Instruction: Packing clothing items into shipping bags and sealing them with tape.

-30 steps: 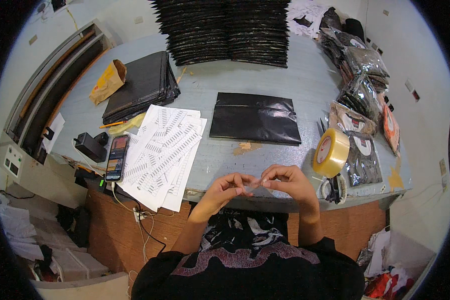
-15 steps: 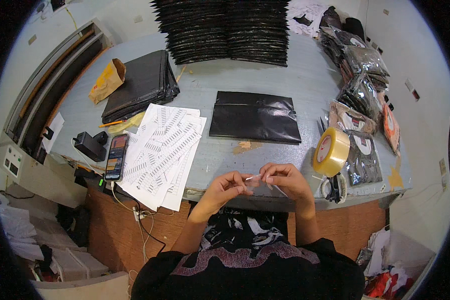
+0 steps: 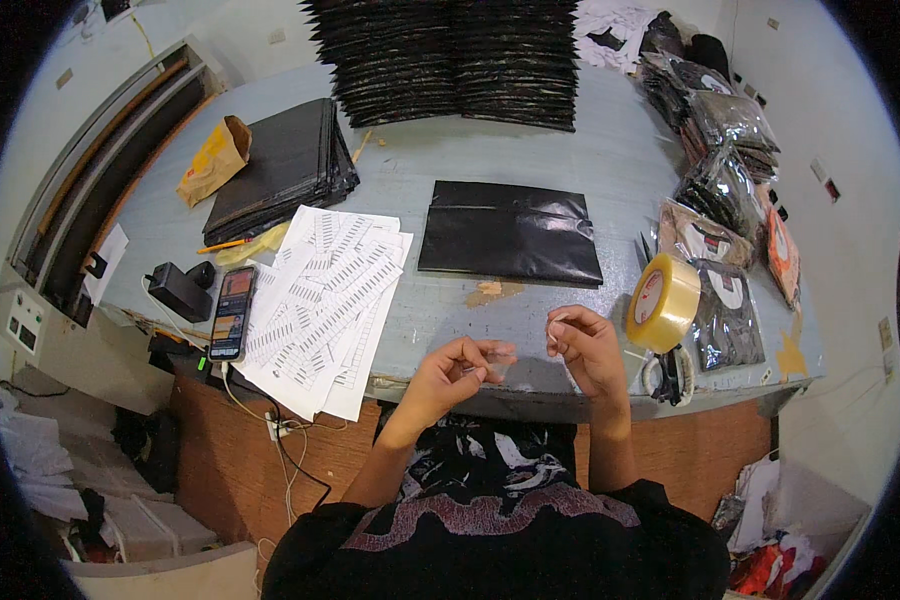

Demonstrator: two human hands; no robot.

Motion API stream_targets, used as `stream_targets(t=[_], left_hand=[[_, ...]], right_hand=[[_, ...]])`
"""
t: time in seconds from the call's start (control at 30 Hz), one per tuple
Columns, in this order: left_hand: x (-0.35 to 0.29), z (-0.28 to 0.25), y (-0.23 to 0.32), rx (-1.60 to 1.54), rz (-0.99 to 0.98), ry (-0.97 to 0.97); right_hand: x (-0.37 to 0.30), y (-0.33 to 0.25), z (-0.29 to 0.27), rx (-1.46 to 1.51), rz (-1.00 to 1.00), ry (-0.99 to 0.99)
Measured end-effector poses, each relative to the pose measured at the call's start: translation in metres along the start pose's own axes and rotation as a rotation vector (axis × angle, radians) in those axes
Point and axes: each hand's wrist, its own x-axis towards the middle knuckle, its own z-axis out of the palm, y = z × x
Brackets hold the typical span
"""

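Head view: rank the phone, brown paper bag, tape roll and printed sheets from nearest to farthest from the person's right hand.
1. Tape roll: just right of the right hand.
2. Printed sheets: left, past the left hand.
3. Phone: left, at the sheets' outer edge.
4. Brown paper bag: far left, toward the back.

A blue-grey table (image 3: 410,158) carries a flat black parcel (image 3: 510,236) near its middle and tall stacks of black packets (image 3: 400,72) beyond. Printed sheets (image 3: 330,310), a phone (image 3: 232,315) and a low black pile (image 3: 270,170) lie at left; a tape roll (image 3: 676,306) and clear-bagged garments (image 3: 727,320) sit at right.
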Motion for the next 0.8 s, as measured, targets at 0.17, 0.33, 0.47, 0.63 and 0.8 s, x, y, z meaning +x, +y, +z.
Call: stream_targets(t=[0.17, 0.33, 0.47, 0.63, 0.8], left_hand=[[0.0, 0.003, 0.003, 0.08, 0.084, 0.025], [-0.001, 0.002, 0.004, 0.047, 0.05, 0.045], [0.0, 0.001, 0.002, 0.027, 0.033, 0.045], [0.0, 0.0, 0.001, 0.042, 0.013, 0.013], [0.001, 0.0, 0.001, 0.058, -0.001, 0.01]], right_hand=[[-0.011, -0.006, 0.019, -0.121, -0.072, 0.02], [-0.017, -0.004, 0.029, -0.231, -0.119, -0.029], [-0.017, -0.004, 0.03, -0.217, -0.147, -0.041], [-0.015, -0.002, 0.026, -0.199, -0.153, -0.026], [-0.015, -0.002, 0.023, -0.203, -0.149, 0.008]])
